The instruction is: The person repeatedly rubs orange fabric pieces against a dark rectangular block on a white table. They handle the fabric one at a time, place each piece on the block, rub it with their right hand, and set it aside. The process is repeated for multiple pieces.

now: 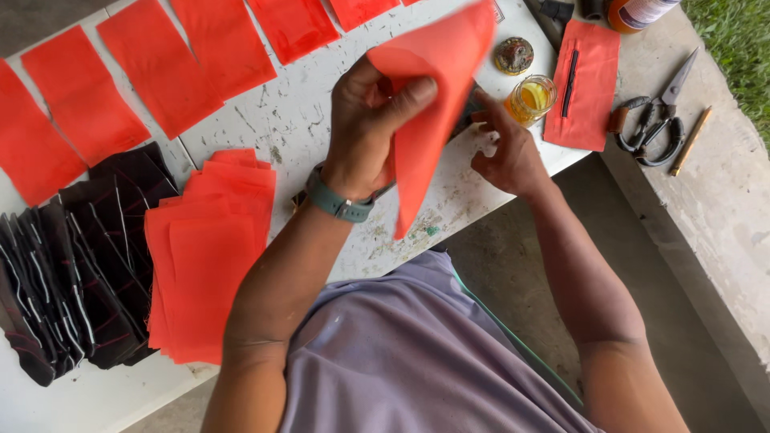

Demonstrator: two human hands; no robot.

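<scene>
Scuffed white table (313, 120), rows of orange-red paper rectangles (160, 60) along the far edge. Stack of matching orange-red sheets (208, 256) at the near edge, beside black ribbed pieces (80, 265). Left hand (365, 132), fingers pinched on a folded orange-red paper sheet (425, 96) lifted above the table. Right hand (505, 152), fingers loosely curled, holding nothing, near a small glass jar of yellow liquid (531, 98).

Lavender shirt (401, 353), grey-green wristwatch (337, 200), bare forearms.
</scene>
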